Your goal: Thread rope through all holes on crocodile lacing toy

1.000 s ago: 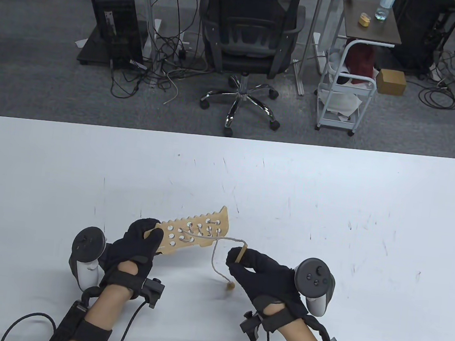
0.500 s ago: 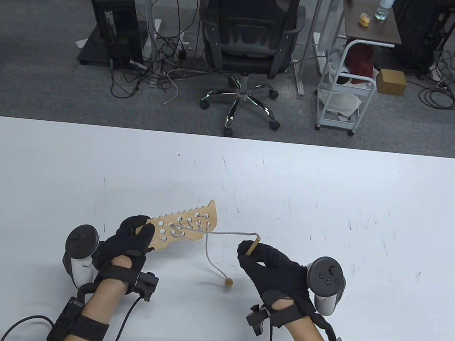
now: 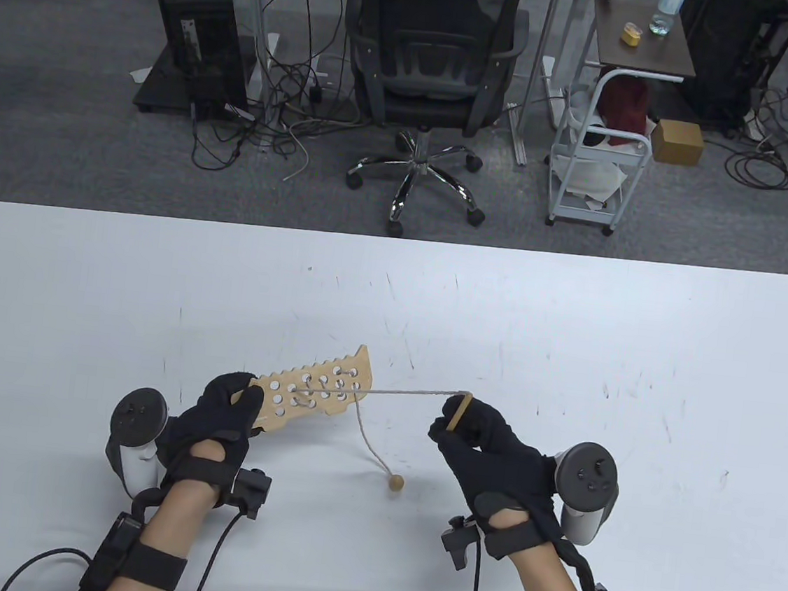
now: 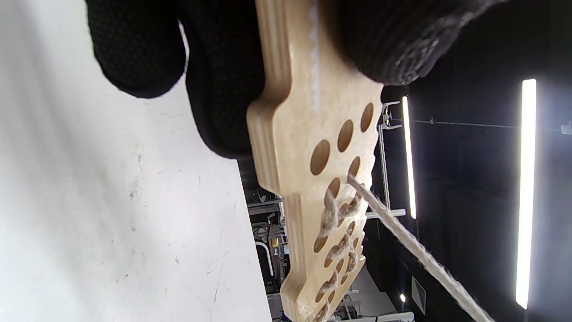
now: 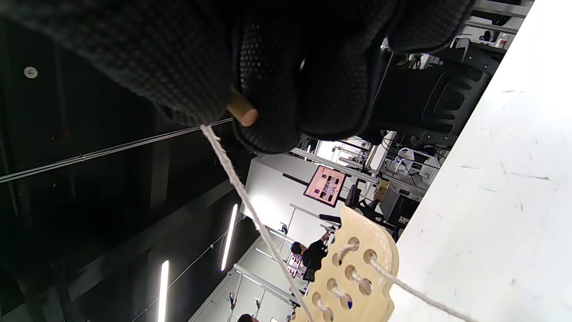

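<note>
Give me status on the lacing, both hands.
Left hand grips the crocodile board. Right hand pinches the wooden needle, rope pulled taut. Several holes unlaced. Nothing in the way.

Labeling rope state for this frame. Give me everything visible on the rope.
The rope is thin, pale beige twisted cord. It is laced through several holes of the wooden crocodile board, which the left hand grips at one end. From the board one stretch runs taut to a wooden needle pinched by the right hand. The other stretch hangs slack and curving down to a small wooden bead at its end, which appears to rest on the white table.
</note>
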Tool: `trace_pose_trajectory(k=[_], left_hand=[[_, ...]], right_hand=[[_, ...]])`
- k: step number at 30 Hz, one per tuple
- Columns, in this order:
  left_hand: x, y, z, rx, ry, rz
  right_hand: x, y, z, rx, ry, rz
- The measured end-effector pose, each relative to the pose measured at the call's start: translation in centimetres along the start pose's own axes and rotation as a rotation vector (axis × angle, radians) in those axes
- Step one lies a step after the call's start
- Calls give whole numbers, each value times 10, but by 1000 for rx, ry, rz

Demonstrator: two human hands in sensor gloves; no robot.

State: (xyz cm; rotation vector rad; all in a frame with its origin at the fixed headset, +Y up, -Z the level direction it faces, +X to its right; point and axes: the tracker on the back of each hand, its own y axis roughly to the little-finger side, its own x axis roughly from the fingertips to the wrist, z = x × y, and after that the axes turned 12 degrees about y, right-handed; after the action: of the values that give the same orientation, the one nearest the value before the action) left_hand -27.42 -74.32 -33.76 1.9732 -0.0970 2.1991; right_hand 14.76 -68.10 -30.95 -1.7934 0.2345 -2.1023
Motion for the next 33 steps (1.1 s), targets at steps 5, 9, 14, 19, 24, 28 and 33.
trace_pose_trajectory(k=[5,9,14,19,24,28,33], left_hand=[[2,-4,8,-18,35,14],[2,-7,14,-27,59,21],[3,-9,20,-42,86,28],[5,-12,28,-68,127,38],[7,-14,35,-84,160,43],[7,-14,39,-95,182,44],[9,-16,44,-102,206,50]], right_hand=[[0,3,0,-30,-4,-12],[1,2,0,-39,-2,-6],[3,-3,-4,7,-19,36],[7,-7,-13,117,-65,94],[11,-8,-21,180,-107,132],[13,-10,-25,186,-133,155],[16,-12,-26,157,-113,177]])
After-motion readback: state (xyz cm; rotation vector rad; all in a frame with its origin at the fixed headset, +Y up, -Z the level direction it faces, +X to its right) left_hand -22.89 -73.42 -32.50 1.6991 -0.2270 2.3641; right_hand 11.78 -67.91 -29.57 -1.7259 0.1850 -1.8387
